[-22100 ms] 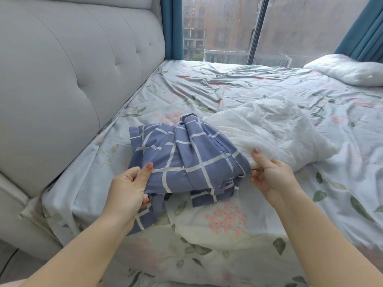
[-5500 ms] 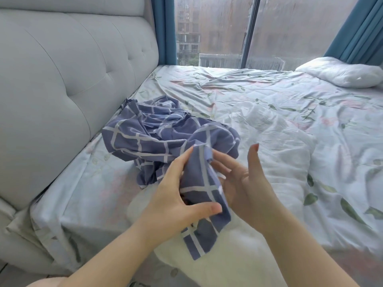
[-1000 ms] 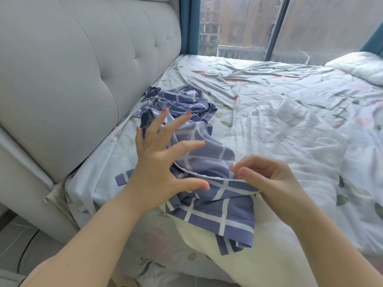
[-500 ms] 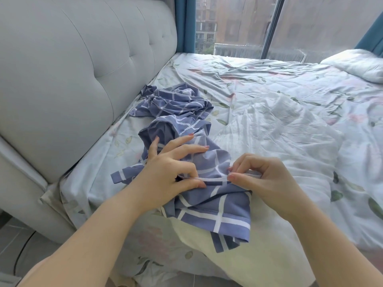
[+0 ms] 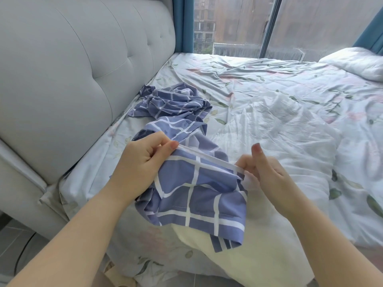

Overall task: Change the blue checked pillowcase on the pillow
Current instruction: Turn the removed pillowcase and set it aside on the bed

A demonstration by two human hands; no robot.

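Soft matt cloth nearly everywhere.
Thin, crumpled weave for the pillowcase (image 5: 196, 195); crinkly matt fabric on the pillow (image 5: 279, 141); smooth tufted upholstery on the headboard (image 5: 72, 79); wrinkled printed bed sheet (image 5: 269, 83); perhaps tile for the floor (image 5: 9, 230).

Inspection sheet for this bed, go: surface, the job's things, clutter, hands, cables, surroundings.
Surface: floral bed sheet, rumpled.
Job's things: blue checked pillowcase not on the pillow, bunched from beside the headboard to the hands; the bare pillow lies beneath its near end.
Clutter: second white pillow at the far right.
Hands: left hand and right hand pinch the pillowcase's white hem, stretched between them.
Cables: dark curved line on the floor, maybe a cord; cannot tell.
Surroundings: grey tufted headboard, window, blue curtains.
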